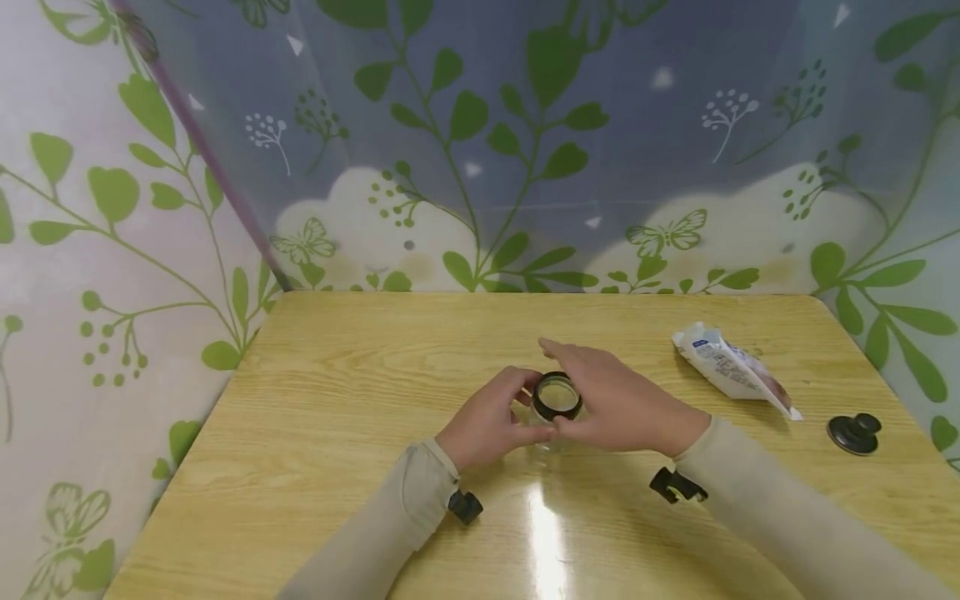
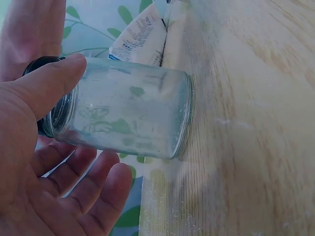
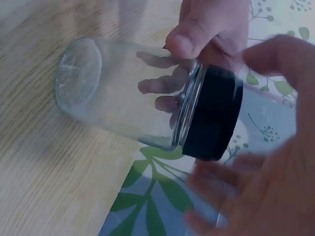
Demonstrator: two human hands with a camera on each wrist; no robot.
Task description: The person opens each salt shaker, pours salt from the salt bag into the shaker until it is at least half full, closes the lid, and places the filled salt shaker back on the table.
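Glass jar [image 3: 123, 110] upright on table [image 1: 337, 375], left hand [image 1: 483, 425] gripping its neck, thumb against fingers. Right hand [image 1: 618, 400] has fingers spread, loose around black ring [image 3: 214, 115]. If turning ring, brace jar lower, twist level. Packet [image 1: 727, 362], knobbed lid [image 1: 851, 435] lie right.

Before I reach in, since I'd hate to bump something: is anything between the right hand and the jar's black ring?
Nothing visible: the right hand is beside the black ring, while the left hand holds the glass jar from the other side.
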